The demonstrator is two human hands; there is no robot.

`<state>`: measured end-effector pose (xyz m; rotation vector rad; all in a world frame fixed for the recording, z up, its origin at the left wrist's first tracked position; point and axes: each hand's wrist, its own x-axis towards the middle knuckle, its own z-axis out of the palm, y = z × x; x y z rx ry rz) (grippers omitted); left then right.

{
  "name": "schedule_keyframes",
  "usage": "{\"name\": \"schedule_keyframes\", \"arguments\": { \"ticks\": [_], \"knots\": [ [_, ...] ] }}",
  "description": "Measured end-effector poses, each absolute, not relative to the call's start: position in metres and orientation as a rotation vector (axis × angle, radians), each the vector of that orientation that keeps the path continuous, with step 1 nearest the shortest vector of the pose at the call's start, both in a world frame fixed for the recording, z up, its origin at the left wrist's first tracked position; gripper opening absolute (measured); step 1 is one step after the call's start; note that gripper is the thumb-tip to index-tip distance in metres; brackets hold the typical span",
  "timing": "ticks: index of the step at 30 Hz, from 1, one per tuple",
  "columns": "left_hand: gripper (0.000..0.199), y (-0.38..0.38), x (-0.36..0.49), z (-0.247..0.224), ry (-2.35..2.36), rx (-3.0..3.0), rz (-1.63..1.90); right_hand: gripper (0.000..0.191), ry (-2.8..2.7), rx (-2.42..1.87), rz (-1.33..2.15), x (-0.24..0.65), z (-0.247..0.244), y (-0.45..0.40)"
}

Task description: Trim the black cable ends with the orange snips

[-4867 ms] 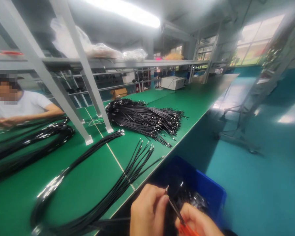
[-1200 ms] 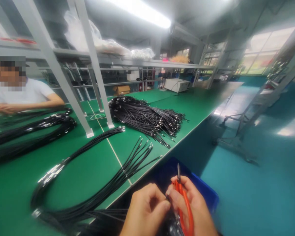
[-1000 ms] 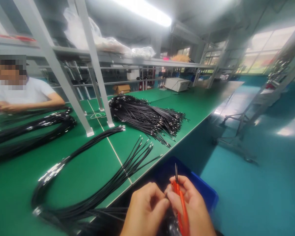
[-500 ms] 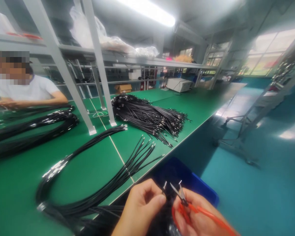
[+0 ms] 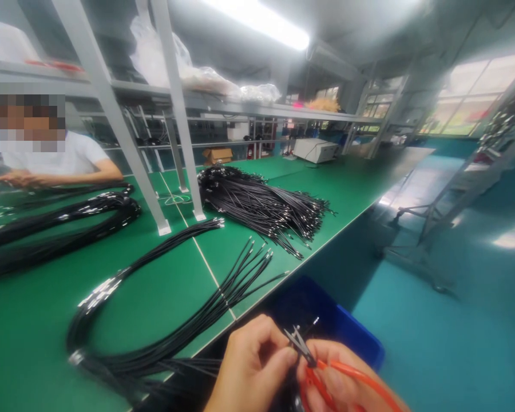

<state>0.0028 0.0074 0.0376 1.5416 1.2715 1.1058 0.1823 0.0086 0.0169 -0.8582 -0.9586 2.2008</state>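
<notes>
My left hand is closed in a pinch near the table edge, its fingers on a thin black cable whose end mostly hides behind the scissor tips. My right hand is wrapped around a pair of scissors with orange handles. The blades are slightly parted and reach to my left fingertips. Past the blades, a cable tip sticks up by my right hand. A bundle of black cables curves over the green table to the left, with loose ends fanning out toward the edge.
A large pile of black cables lies behind the shelf post. Below the table edge is a blue bin. Across the table at left, a co-worker sits beside more coiled cables. A wheeled rack stands on the floor at right.
My right hand has brought the scissors left and slightly down, so the blades now meet my left fingertips. The cable end there is now largely covered. The view has shifted slightly.
</notes>
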Motion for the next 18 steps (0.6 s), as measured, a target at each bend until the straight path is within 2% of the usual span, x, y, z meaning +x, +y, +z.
{"name": "schedule_keyframes", "arguments": {
  "ticks": [6,10,15,18],
  "knots": [
    [0.017,0.007,0.001,0.036,1.281,1.540,1.123,0.050,-1.212,-0.926,2.173,0.181,0.021,0.014],
    [0.015,0.009,0.003,0.030,1.300,1.517,1.105,0.050,-1.249,-0.991,2.025,0.181,0.024,0.011],
    [0.011,0.013,0.018,0.006,1.424,1.845,0.668,0.050,-1.093,-1.060,1.775,0.192,0.022,0.016],
    [0.009,0.023,0.014,-0.004,1.543,1.938,0.537,0.049,-0.927,-1.047,1.696,0.201,0.023,0.021]
  ]
}}
